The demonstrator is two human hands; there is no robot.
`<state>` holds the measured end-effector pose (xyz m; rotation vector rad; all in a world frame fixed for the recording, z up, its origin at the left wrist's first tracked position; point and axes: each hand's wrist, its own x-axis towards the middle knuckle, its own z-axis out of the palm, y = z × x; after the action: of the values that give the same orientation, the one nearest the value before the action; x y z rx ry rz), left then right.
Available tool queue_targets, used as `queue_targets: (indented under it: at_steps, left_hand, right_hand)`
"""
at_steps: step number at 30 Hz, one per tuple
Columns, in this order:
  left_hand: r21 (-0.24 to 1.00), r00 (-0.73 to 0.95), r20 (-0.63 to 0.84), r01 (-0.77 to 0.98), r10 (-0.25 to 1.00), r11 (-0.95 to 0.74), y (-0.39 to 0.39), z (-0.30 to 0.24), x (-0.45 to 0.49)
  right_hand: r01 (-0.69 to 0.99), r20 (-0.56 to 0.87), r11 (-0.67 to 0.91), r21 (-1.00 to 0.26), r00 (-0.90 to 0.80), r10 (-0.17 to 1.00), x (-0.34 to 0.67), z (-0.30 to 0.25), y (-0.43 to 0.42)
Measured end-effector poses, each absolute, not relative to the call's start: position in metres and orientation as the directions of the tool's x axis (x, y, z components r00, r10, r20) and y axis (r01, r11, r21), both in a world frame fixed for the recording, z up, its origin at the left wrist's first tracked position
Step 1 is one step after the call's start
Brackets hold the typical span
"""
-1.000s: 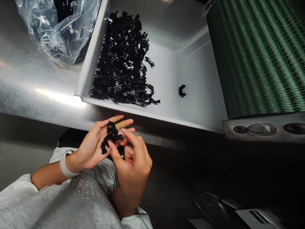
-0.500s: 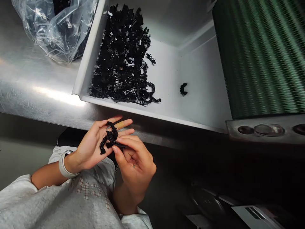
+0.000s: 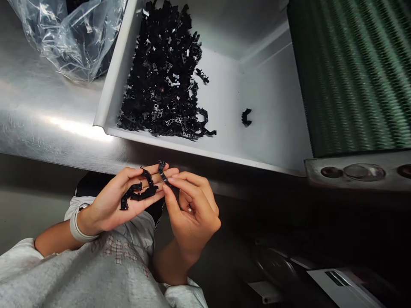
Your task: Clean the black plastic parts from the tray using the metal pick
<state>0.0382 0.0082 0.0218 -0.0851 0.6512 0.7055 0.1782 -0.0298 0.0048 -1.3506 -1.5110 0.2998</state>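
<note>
My left hand (image 3: 111, 205) is palm up with its fingers stretched out. Small angular black plastic parts (image 3: 147, 193) lie across its palm and fingers, and the thumb tip rests near one of them. Beside it, my right hand (image 3: 192, 214) pinches another black plastic part (image 3: 162, 172) between thumb and forefinger, over the left fingertips. Above both hands stands a white tray (image 3: 224, 160), with a large heap of similar black parts (image 3: 163, 77) filling its left side. One single part (image 3: 246, 117) lies apart on the tray's bottom, further right.
A clear plastic bag (image 3: 77, 47) with dark contents sits on the metal table (image 3: 48, 107) at upper left. To the right is a green ridged block (image 3: 353, 81) above a metal bar (image 3: 362, 171). Dim pale flat objects (image 3: 343, 286) show at lower right.
My right hand has drawn one part up and right, away from the tangled ones in my left palm. The parts left there now lie more spread out. The view has shifted slightly.
</note>
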Motion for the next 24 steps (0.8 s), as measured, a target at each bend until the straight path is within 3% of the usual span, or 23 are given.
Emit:
queue_targets:
  at_steps: [12, 24]
  left_hand:
    - [0.152, 0.567, -0.604, -0.608, 0.561, 0.779, 0.011, 0.020, 0.037]
    - [0.192, 0.558, -0.642, -0.547, 0.526, 0.815, 0.015, 0.025, 0.036]
  right_hand:
    - [0.664, 0.459, 0.250, -0.705, 0.158, 0.874, 0.179, 0.001, -0.035]
    - [0.746, 0.407, 0.320, -0.584, -0.072, 0.910, 0.184, 0.005, -0.039]
